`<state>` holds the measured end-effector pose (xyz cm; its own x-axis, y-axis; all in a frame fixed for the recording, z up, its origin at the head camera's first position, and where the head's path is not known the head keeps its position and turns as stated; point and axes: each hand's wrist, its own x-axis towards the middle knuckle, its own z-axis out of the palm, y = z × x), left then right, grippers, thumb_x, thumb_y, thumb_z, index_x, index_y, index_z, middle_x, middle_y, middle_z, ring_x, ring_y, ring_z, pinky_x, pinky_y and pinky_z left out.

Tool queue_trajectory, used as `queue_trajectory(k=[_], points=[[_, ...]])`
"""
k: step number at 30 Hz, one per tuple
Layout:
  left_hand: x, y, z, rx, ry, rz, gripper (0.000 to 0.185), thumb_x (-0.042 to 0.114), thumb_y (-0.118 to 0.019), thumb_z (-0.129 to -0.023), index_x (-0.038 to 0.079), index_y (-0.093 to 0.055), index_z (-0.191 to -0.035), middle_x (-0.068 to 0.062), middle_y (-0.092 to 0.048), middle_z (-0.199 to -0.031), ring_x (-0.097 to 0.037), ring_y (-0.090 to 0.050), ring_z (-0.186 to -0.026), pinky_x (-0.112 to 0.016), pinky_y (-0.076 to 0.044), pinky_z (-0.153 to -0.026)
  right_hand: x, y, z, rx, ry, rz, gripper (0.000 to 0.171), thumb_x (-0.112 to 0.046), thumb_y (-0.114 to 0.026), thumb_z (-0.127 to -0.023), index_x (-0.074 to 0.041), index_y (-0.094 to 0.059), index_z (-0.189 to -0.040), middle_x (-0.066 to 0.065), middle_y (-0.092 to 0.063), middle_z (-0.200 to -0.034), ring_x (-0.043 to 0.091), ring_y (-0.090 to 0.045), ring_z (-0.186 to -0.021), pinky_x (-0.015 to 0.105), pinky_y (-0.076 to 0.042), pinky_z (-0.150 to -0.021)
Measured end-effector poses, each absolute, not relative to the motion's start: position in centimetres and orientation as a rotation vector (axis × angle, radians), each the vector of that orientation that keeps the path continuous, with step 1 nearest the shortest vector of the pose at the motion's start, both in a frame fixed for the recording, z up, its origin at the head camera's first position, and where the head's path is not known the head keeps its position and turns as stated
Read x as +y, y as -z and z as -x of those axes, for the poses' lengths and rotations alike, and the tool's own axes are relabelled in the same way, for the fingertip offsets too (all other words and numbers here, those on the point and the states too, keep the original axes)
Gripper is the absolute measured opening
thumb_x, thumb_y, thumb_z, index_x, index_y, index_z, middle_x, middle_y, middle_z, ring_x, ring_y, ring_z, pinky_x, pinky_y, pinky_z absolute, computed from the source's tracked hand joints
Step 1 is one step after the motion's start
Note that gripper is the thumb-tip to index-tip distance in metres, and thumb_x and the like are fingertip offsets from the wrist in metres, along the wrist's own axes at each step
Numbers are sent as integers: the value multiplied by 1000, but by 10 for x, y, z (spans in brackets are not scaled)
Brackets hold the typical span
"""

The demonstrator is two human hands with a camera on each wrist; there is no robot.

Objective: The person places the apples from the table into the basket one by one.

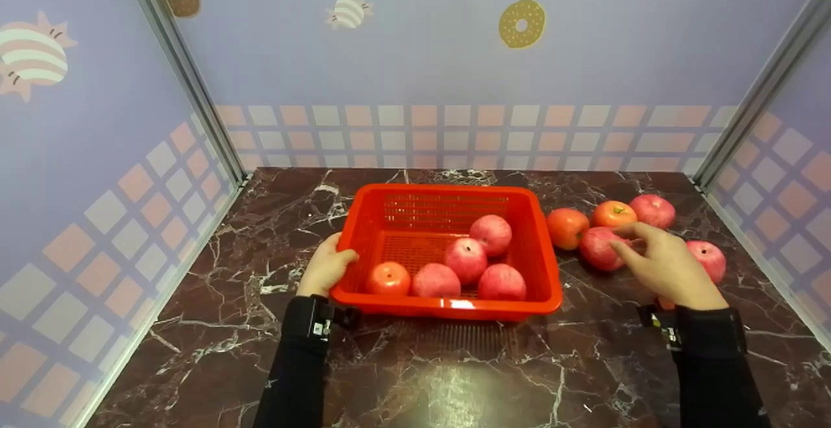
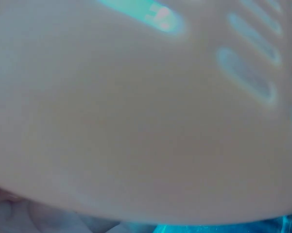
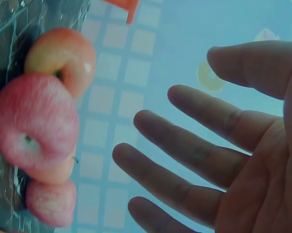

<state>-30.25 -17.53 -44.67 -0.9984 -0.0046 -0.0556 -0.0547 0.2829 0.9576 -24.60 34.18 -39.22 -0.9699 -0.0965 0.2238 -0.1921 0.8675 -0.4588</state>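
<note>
Red plastic makes up the basket, which sits in the middle of the dark marble table. It has slotted walls and a slotted floor. Five apples lie inside it, most of them near the front wall.

The left hand holds the basket's rim at 9 o'clock, with the thumb curled over the edge. In the left wrist view the basket wall fills almost the whole picture and looks pale and blurry.

The right hand is at 3 o'clock from the basket, with its fingers spread wide and holding nothing. Its fingertips are just above a pink-red apple that lies on the table close to the basket's right wall. This apple is round, with pale streaks on its skin. Four more apples lie around it, toward 1 and 3 o'clock.

Bare table lies in front of the basket at 6 o'clock. Walls close the table in on the left, back and right.
</note>
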Motion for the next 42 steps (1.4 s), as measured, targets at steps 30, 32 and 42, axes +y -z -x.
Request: queue_trajectory(k=[30, 32, 42], points=[[-176, 446, 303, 2490, -1844, 69, 50, 0, -52, -85, -7, -52, -134, -25, -63, -121, -26, -64, -98, -31, -53, -79, 423, 399, 240, -3177, -713, 219, 56, -49, -51, -102, -1, -58, -129, 34, -59, -130, 49, -58, -112, 56, -47, -83], [-176, 447, 303, 2486, -1847, 71, 51, -1, -52, -85, -7, -52, -136, -26, -62, -122, -27, -64, -99, -31, -53, -80, 425, 399, 240, -3204, -728, 255, 56, -51, -53, -101, -2, -57, -129, 33, -60, -128, 46, -59, -108, 54, -47, -82], [-175, 447, 302, 2465, -1852, 83, 54, 0, -52, -87, -7, -48, -140, -27, -61, -127, -28, -64, -103, -34, -54, -84, 432, 401, 245, -3380, -563, 277, 98, -75, -52, -91, 13, -53, -136, 43, -49, -138, 61, -52, -118, 67, -47, -91]])
